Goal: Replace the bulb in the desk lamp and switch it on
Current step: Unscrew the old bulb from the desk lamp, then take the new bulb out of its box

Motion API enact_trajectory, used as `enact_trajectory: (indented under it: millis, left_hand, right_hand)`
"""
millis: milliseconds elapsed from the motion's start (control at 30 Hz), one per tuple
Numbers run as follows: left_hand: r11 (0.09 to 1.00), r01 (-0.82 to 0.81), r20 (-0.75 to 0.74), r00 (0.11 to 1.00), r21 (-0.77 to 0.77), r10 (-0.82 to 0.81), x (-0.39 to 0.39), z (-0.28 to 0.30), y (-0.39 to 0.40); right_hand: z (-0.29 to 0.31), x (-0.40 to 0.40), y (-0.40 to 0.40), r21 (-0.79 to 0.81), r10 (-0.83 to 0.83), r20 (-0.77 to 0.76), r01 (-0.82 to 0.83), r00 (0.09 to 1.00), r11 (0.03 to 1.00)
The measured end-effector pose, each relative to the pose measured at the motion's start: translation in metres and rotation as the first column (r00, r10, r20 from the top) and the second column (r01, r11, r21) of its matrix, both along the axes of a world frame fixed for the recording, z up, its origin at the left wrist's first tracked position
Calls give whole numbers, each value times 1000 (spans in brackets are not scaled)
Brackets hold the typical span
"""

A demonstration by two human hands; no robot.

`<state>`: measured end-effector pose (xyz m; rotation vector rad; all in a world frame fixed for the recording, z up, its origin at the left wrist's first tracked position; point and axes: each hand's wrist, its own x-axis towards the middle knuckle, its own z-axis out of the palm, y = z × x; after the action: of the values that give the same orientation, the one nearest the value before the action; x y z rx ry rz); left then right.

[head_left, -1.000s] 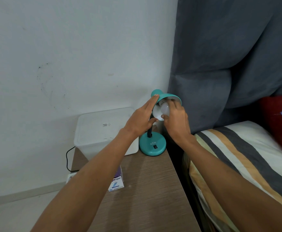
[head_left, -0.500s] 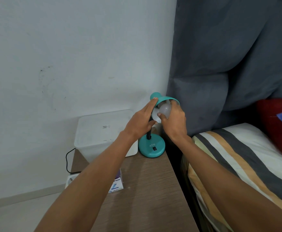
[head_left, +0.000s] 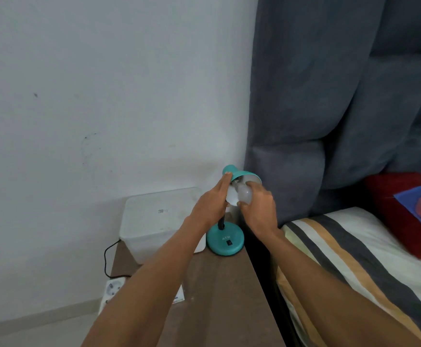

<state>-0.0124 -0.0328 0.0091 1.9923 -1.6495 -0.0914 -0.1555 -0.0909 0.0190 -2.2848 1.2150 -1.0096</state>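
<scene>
Since a moment ago the bulb (head_left: 244, 194) sits further out of the shade (head_left: 245, 177), its screw base now showing, right hand (head_left: 259, 211) fingers wrapped around it to turn while the left hand (head_left: 213, 204), fingers extended, steadies the shade.

Lamp (head_left: 225, 240): teal, black neck, black switch. Bulb (head_left: 244, 193): white. Worktop (head_left: 219, 296): brown wood grain. Box (head_left: 159, 221): white. Wall (head_left: 104, 96): pale grey-white, few dark specks. Headboard (head_left: 329, 96): dark grey. Bed sheet (head_left: 354, 259): cream with grey and tan stripes. Pillow (head_left: 404, 209): red, blue patch. Cord (head_left: 108, 256): black.
</scene>
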Motion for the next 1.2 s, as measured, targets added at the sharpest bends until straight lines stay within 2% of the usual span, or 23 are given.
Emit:
enact_trajectory:
  millis: [100, 400, 533, 667, 733, 900, 1100, 1200]
  left_hand:
    - [1000, 19, 68, 998, -1, -19, 1, -2, 7]
    - [993, -104, 26, 994, -52, 105, 4, -25, 104]
    - [976, -206, -45, 978, -72, 203, 12, -52, 155]
    - [954, -298, -162, 943, -28, 290, 21, -87, 190]
    - [948, -318, -223, 923, 12, 313, 24, -103, 200]
    - [936, -352, -416, 853, -17, 314, 26, -126, 208]
    - [933, -354, -448, 846, -62, 291, 28, -139, 213]
    - [936, -347, -459, 842, -58, 284, 28, -141, 216]
  right_hand:
    - [4, -12, 7, -26, 11, 21, -10, 1000, 1000]
    - [-2, -26, 67, 35, 73, 58, -75, 996, 997]
    - [-24, -24, 97, 67, 68, 38, -70, 997, 995]
    - [-55, -20, 116, 151, 147, -71, -135, 987, 979]
    - [-76, -19, 122, 192, 156, -120, -131, 980, 973]
    - [-114, -12, 125, 299, 156, -222, -85, 962, 951]
    - [-141, 8, 119, 367, 113, -241, -18, 964, 930]
    - [-150, 13, 117, 358, 132, -305, -15, 943, 933]
